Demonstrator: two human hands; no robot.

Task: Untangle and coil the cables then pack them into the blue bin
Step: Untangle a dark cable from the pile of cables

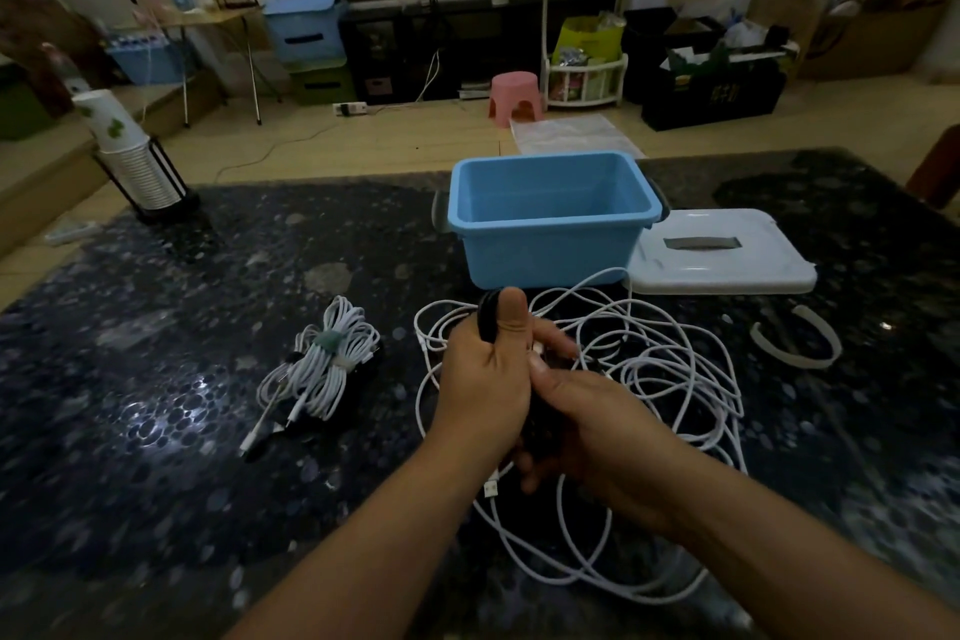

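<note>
Dark speckled stone tabletop [156, 327] carries it all, with the blue bin [550, 213] standing empty at the far side. Just in front of the bin, the left hand [483, 374] grips a dark coiled cable [488, 314], thumb up, while the right hand [587, 426] curls round it lower down, over the white tangle [670, 379]. One tied white bundle [322, 364] lies left of the bin. Coiling looks under way; next it wants securing.

Dark speckled table [156, 379] carries a stack of paper cups [132, 156] in a black holder at far left, a white lid [727, 255] and a white strap [795, 343] at right. On the floor behind: pink stool [514, 96], white power strip [350, 108], blue crate [306, 23]
</note>
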